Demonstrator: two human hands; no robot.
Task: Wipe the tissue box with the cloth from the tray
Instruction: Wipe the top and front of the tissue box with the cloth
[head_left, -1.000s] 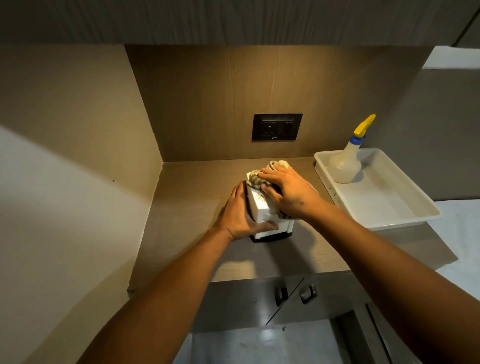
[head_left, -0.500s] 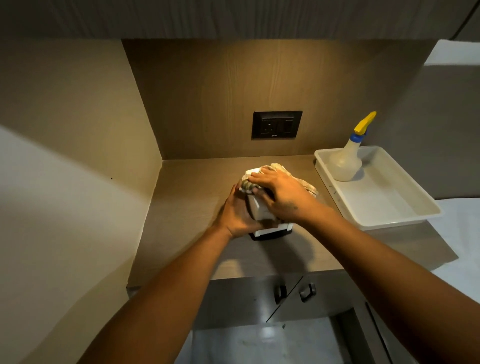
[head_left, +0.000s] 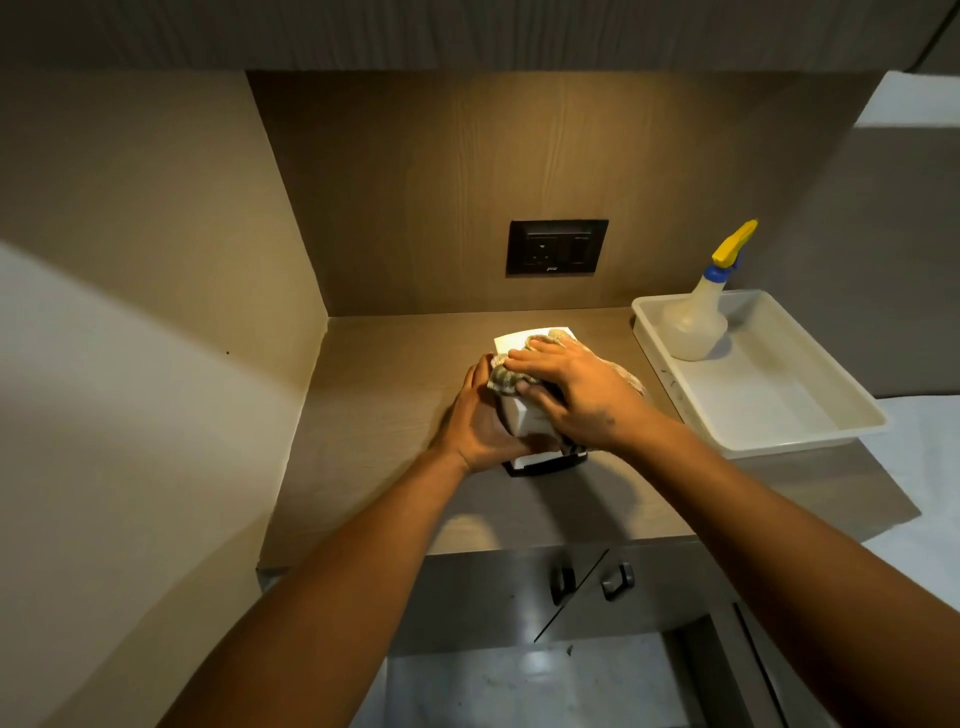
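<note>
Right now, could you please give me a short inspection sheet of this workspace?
Surface: wood-grain counter, lit from above.
Job's things: tissue box upright on counter; cloth pressed on its top; white tray at right.
Clutter: spray bottle standing in tray.
Hands: left hand steadies the box's side; right hand presses the cloth.
Cables: nothing seen.
Surroundings: wall socket, cabinet handles below.
</note>
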